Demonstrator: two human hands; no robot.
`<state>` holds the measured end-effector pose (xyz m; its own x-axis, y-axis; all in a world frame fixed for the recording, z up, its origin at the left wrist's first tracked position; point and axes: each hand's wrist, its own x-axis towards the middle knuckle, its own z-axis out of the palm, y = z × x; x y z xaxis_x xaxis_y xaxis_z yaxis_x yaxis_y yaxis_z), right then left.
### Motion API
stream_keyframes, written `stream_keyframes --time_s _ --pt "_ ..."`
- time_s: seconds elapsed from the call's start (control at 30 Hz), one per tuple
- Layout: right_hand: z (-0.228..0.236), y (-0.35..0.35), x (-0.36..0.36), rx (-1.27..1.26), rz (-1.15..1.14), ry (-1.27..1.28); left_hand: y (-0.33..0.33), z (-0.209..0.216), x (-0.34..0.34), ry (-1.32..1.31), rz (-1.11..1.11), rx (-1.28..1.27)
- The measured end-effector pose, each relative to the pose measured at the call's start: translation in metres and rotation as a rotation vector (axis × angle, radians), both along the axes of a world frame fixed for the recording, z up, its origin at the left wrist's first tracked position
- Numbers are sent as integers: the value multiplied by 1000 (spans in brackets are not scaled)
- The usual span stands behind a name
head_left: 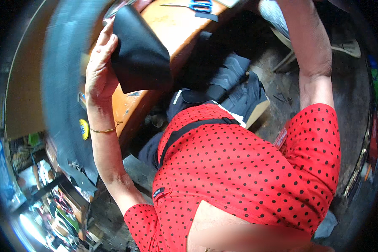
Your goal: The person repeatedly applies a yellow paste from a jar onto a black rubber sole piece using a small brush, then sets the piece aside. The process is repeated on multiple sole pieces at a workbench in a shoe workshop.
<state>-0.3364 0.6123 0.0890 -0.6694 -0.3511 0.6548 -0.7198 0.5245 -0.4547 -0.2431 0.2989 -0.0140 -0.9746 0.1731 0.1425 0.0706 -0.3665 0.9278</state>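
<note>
My left hand (101,69) is raised at the upper left and grips the edge of a piece of black leather-like material (139,52). The thumb lies along its side; the other fingers are partly hidden. This smooth piece hangs bent over the orange-brown tabletop (178,19). A thin gold bangle (103,130) circles the left wrist. Of my right side, the forearm (308,46) reaches to the top edge, with its hand outside the picture. Scissors with blue handles (200,6) lie at the table's far end, beside a small dark strip (206,17).
A large grey-blue sheet (65,84) curves along the left, with a round yellow object (84,129) against it. Dark fabric pieces (229,77) are piled below the table edge. A pale chair (346,49) stands at upper right. Cluttered shelves (50,201) fill the lower left.
</note>
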Motion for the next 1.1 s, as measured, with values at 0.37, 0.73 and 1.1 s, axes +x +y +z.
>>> stream_keyframes --time_s 0.37,0.73,1.1 --pt "-182 144 2 -370 -123 -850 42 -83 -58 -242 62 -22" --pt "-302 127 44 -1266 688 -1384 52 -142 -113 -325 81 -85" --pt "-323 101 57 -1433 1075 -1419 9 -160 -76 -436 124 -132"
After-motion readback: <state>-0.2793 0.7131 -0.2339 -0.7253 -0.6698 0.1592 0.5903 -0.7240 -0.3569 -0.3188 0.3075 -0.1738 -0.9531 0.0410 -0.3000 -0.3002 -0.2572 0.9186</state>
